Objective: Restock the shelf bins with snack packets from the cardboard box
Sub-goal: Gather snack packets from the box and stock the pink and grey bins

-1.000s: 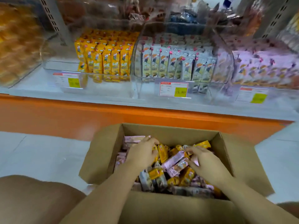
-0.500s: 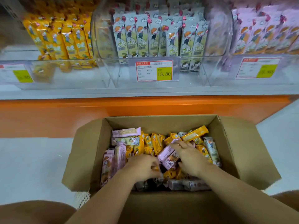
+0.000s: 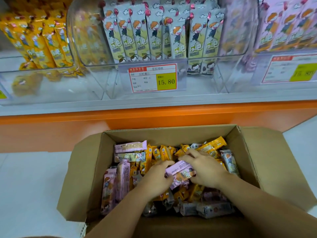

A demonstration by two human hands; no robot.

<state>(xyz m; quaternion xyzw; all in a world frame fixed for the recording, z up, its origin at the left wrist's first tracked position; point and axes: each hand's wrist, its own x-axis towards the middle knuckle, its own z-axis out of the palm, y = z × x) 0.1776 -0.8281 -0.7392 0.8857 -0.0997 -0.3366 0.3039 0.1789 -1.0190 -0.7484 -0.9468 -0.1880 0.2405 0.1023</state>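
Left hand (image 3: 157,177) and right hand (image 3: 206,169) both curl round the pink packets (image 3: 180,171); gather only pink ones (yellow packets (image 3: 164,152) lie mixed in) before lifting.

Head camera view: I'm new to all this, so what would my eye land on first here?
The left hand and right hand meet in the middle of an open cardboard box heaped with yellow and pink snack packets, holding a pink packet between them. Above, on the shelf, clear bins hold upright rows of packets, with a price tag reading 15.80 at the centre.
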